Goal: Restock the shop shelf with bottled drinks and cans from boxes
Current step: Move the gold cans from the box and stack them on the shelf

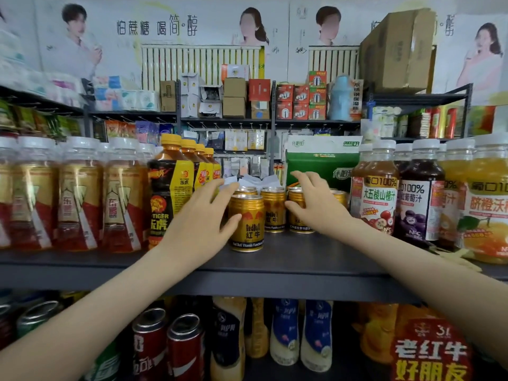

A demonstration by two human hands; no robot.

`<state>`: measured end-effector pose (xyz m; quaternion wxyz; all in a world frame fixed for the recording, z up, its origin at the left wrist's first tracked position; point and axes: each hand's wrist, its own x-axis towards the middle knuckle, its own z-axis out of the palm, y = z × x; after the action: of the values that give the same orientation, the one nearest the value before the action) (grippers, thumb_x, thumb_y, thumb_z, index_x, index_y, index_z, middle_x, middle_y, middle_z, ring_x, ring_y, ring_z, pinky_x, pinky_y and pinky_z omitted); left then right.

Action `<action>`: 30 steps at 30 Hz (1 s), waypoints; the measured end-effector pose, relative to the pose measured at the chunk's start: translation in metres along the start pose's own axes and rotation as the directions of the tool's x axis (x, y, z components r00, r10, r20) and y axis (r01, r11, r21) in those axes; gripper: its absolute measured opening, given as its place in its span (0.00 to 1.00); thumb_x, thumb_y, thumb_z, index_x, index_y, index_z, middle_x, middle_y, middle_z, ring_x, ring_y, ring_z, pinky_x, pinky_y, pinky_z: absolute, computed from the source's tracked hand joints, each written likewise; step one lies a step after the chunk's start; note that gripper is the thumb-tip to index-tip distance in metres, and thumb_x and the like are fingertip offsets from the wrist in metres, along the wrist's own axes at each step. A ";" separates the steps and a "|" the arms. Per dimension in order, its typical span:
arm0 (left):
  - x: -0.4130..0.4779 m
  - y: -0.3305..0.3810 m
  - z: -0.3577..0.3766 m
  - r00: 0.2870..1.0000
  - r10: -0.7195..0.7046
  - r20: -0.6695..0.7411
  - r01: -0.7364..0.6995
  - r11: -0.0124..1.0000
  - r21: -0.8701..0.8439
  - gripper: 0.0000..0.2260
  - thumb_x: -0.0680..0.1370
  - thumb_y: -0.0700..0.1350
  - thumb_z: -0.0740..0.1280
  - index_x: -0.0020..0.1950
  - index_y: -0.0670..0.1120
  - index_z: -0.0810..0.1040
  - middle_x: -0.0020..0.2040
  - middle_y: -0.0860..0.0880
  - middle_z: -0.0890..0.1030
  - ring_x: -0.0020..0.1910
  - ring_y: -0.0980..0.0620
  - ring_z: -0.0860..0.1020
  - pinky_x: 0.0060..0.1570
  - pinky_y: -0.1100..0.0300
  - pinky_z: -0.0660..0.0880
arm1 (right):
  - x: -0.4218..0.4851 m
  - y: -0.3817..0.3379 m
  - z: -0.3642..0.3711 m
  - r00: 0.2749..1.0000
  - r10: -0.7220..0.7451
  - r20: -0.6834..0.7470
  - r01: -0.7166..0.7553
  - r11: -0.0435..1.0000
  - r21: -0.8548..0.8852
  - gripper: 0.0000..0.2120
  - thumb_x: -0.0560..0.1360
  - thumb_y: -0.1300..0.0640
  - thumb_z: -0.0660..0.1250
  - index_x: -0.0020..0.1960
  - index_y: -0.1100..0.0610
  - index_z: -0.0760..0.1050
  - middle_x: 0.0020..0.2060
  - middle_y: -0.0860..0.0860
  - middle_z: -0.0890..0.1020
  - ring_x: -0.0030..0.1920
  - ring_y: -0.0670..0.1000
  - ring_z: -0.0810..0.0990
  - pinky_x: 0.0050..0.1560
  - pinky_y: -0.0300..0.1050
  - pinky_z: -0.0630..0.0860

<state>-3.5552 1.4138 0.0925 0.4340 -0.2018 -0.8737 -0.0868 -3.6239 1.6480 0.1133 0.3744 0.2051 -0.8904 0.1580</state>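
Several gold Red Bull cans stand in rows on the dark shelf board (pixel 302 259). The front can (pixel 248 226) stands nearest the edge, with another can (pixel 273 210) behind it to the right. My left hand (pixel 203 215) reaches in from the left with straight fingers; its thumb touches the front can's left side. My right hand (pixel 316 202) lies with spread fingers over a can (pixel 297 215) further right, thumb against that can's front, hiding most of it. A green carton (pixel 321 163) stands open behind the cans.
Hi-Tiger bottles (pixel 170 188) and red-gold labelled bottles (pixel 77 193) fill the shelf left of the cans. Juice bottles (pixel 379 193) stand close on the right. Below are cola cans (pixel 165 345) and pale bottles (pixel 286 331). Bare shelf lies in front of the cans.
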 end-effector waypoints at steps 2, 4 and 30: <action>-0.005 -0.015 -0.007 0.984 0.063 -0.168 -0.047 0.994 0.096 0.21 0.77 0.43 0.67 0.69 0.41 0.71 0.67 0.39 0.71 0.68 0.40 0.68 0.67 0.45 0.68 | -0.003 -0.039 0.000 0.994 -0.072 0.084 0.046 0.960 0.278 0.32 0.77 0.47 0.65 0.76 0.51 0.55 0.72 0.53 0.64 0.70 0.51 0.64 0.69 0.47 0.63; -0.011 -0.030 -0.015 0.956 0.085 -0.281 -0.028 0.980 0.199 0.19 0.75 0.42 0.66 0.66 0.40 0.74 0.65 0.37 0.72 0.67 0.39 0.67 0.67 0.47 0.64 | -0.007 -0.066 0.006 0.963 -0.108 0.249 -0.001 0.916 0.402 0.35 0.74 0.44 0.68 0.75 0.46 0.54 0.72 0.52 0.63 0.68 0.50 0.66 0.66 0.47 0.66; -0.047 -0.070 -0.014 0.990 -0.105 -0.092 0.089 0.983 -0.160 0.33 0.79 0.49 0.64 0.77 0.60 0.49 0.77 0.45 0.43 0.75 0.41 0.49 0.71 0.47 0.54 | 0.003 -0.108 0.057 0.949 0.252 0.188 -0.283 0.946 0.156 0.46 0.70 0.48 0.74 0.76 0.52 0.48 0.72 0.59 0.58 0.71 0.62 0.60 0.70 0.56 0.62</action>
<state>-3.5494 1.3332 0.0650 0.4555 -0.1876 -0.8502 -0.1856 -3.6080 1.5288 0.0906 0.2541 0.1275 -0.9199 0.2701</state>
